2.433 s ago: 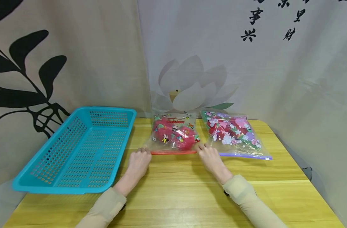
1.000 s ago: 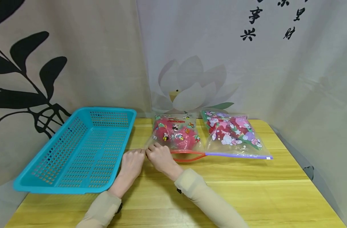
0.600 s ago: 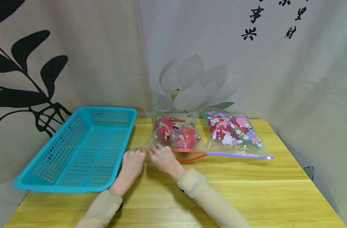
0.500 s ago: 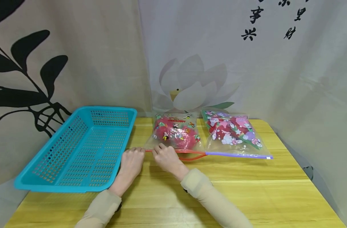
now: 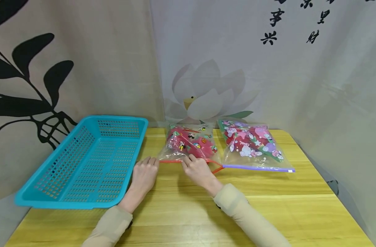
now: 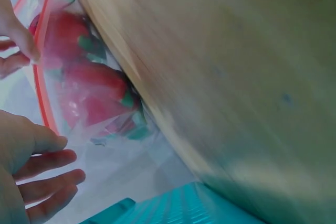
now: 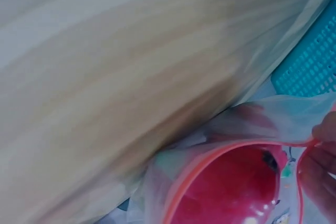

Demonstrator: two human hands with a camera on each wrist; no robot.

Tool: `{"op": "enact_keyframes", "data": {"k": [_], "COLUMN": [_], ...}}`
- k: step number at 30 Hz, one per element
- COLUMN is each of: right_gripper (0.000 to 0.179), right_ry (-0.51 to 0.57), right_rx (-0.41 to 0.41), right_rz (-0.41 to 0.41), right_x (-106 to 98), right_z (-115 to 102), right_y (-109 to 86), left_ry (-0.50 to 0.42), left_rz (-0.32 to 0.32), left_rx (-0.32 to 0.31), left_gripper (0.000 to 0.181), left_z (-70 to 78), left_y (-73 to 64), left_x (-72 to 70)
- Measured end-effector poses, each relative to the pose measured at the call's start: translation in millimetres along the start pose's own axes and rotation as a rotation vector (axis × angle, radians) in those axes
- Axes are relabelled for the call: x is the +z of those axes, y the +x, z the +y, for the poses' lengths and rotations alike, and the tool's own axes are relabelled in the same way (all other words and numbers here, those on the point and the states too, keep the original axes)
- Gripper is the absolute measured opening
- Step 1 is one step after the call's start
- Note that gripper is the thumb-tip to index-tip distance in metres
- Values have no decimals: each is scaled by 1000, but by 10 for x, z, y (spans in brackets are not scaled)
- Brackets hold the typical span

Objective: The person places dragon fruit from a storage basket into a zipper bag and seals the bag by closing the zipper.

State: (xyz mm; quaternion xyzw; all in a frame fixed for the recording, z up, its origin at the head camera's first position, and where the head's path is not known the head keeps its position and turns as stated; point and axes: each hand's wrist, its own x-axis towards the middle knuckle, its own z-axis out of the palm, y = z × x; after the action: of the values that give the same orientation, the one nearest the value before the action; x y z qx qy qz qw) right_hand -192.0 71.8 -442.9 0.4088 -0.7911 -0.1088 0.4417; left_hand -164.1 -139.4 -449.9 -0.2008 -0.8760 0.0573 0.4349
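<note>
A clear zip bag with cartoon prints and a red seal lies on the table, with red things having green parts inside. My left hand pinches the left end of the seal; in the left wrist view its thumb and index finger meet at the bag's corner. Partway along the red seal, my right hand grips the strip between thumb and fingers. To the right of that hand the bag's mouth gapes, and the right wrist view looks through it at a shiny red surface.
A blue perforated basket stands at the left, close by my left hand. Another zip bag, with a purple seal and floral prints, lies at the right. Printed curtains hang behind the wooden table.
My right hand first crossed from the seal's right end to beside my left hand, the seal parting at the right. Since then it has slid back rightward along the strip; my left hand stays put.
</note>
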Motion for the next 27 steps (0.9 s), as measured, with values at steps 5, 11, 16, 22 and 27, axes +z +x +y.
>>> {"op": "enact_keyframes", "data": {"k": [5,11,16,22,27], "right_gripper": [13,13,9,12,23], "right_ry": [-5,-10,-9,6,17], "right_rx": [36,74,80,102,97], "right_rz": [-16,-17,-1,-4,0], "right_x": [25,77,76,54,29], "right_z": [13,-35,-67,-10,71], "right_y": [-57,-42,5,-16,-114], "left_ry": [7,14,9,5,2], "left_rz": [74,137,144,138,128], "left_rx": [34,131,174,176,150], "left_gripper": [18,19,17,16,23], "left_z": [10,19,29,32,35], "left_y": [21,47,68,83,83], "left_x": [23,54,90,96,84]}}
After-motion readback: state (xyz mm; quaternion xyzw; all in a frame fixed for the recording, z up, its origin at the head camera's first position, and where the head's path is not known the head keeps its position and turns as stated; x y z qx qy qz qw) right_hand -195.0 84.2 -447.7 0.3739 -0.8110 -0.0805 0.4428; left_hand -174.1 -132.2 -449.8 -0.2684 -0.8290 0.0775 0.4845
